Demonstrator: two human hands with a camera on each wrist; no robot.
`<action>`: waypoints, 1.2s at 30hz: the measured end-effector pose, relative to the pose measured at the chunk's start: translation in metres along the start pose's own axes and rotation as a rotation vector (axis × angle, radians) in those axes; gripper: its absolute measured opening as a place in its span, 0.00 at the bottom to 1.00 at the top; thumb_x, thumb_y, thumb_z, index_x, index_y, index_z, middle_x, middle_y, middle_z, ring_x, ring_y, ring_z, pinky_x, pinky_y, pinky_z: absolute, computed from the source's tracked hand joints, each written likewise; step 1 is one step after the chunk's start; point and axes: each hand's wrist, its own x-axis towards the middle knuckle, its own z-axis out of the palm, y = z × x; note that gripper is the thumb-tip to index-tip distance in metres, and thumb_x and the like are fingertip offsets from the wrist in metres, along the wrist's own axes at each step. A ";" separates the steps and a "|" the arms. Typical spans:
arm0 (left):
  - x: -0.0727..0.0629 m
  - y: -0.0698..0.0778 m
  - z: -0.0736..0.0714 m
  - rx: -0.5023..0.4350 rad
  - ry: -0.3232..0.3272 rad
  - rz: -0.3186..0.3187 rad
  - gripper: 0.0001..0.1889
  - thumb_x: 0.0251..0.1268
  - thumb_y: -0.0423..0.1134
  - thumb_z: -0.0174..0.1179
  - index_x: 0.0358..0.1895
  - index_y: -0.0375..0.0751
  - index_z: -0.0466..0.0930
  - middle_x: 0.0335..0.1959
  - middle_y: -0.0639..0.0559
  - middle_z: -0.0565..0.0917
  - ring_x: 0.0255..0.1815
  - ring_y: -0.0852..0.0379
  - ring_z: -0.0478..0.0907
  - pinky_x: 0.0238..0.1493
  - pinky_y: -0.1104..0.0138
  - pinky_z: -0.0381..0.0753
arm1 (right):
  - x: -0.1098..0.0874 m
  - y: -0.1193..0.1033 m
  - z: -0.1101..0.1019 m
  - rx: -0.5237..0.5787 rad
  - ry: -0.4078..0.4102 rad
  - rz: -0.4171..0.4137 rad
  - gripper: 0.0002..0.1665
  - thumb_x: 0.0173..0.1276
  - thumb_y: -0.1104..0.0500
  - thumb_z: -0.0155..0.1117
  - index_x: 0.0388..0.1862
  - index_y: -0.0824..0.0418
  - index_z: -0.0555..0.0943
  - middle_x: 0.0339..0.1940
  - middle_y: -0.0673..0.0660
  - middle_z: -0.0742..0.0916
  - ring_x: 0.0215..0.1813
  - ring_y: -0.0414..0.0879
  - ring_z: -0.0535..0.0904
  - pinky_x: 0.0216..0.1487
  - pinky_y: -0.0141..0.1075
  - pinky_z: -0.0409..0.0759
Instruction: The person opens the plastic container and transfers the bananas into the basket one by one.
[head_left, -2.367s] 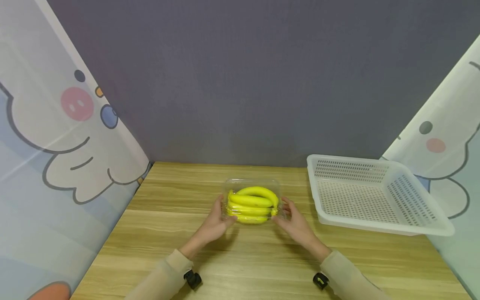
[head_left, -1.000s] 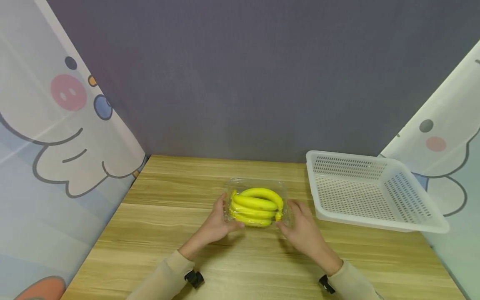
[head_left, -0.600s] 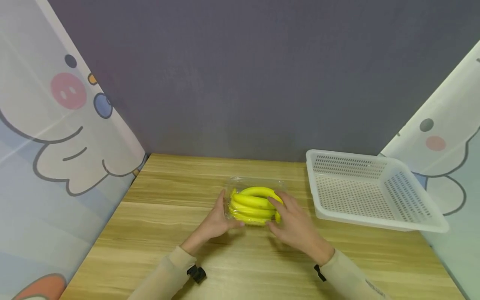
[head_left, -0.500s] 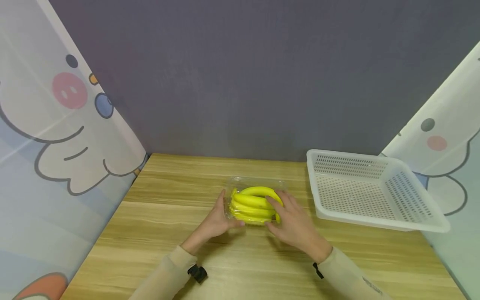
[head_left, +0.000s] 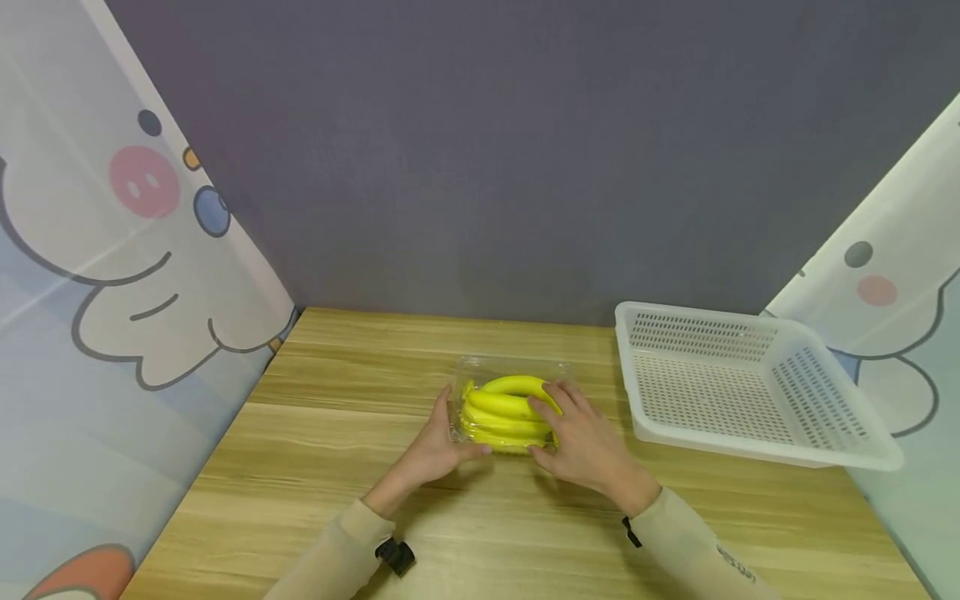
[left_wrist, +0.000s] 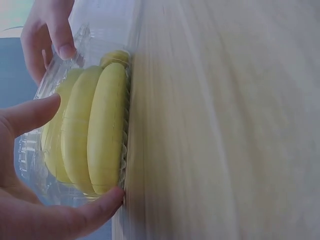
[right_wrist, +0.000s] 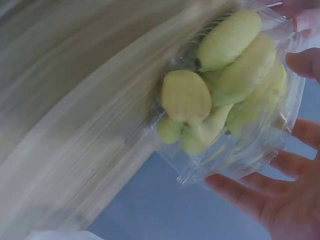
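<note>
A clear plastic clamshell box sits on the table with several yellow bananas inside. My left hand holds its left end, thumb along the front and fingers at the side. In the left wrist view, that thumb lies against the lid and a fingertip reaches low beside the table. Over the front right of the lid, my right hand spreads its fingers, thumb at the near edge. The right wrist view shows its fingertips right at the lid's rim. Part of the bananas is hidden under this hand.
A white perforated plastic basket stands to the right on the wooden table. Behind the table rises a dark grey panel. Cartoon-printed cloths hang at both sides. A black strap camera sits at the left wrist.
My right hand has left the box's right side and come inward and up over the lid. The left hand stays at the left end, and the box sits slightly further right than at first.
</note>
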 end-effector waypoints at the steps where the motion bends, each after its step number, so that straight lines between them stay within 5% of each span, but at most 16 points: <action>1: 0.000 0.000 0.000 0.000 -0.002 0.002 0.68 0.51 0.47 0.79 0.82 0.37 0.30 0.77 0.23 0.51 0.76 0.25 0.52 0.69 0.30 0.53 | 0.000 0.000 0.000 -0.006 0.001 -0.009 0.40 0.57 0.41 0.75 0.65 0.58 0.79 0.69 0.64 0.77 0.69 0.65 0.71 0.49 0.61 0.83; 13: 0.001 -0.002 0.000 0.019 -0.004 -0.008 0.68 0.50 0.48 0.80 0.82 0.39 0.33 0.77 0.25 0.54 0.75 0.26 0.57 0.69 0.32 0.59 | -0.002 0.006 0.003 -0.105 0.074 -0.142 0.36 0.58 0.41 0.74 0.62 0.59 0.82 0.65 0.65 0.81 0.64 0.68 0.77 0.33 0.54 0.87; 27: 0.003 -0.001 -0.002 0.036 0.002 -0.031 0.66 0.50 0.49 0.80 0.81 0.39 0.37 0.76 0.29 0.58 0.72 0.28 0.62 0.67 0.37 0.66 | 0.001 0.006 -0.001 -0.191 0.043 -0.188 0.35 0.61 0.46 0.72 0.64 0.60 0.80 0.66 0.65 0.80 0.63 0.68 0.77 0.34 0.51 0.87; 36: 0.002 0.000 -0.001 0.025 0.002 -0.035 0.65 0.50 0.48 0.80 0.81 0.38 0.37 0.76 0.29 0.56 0.73 0.26 0.59 0.69 0.35 0.62 | 0.000 0.010 0.003 -0.200 0.111 -0.219 0.35 0.61 0.41 0.70 0.62 0.59 0.82 0.63 0.64 0.83 0.60 0.67 0.80 0.26 0.49 0.86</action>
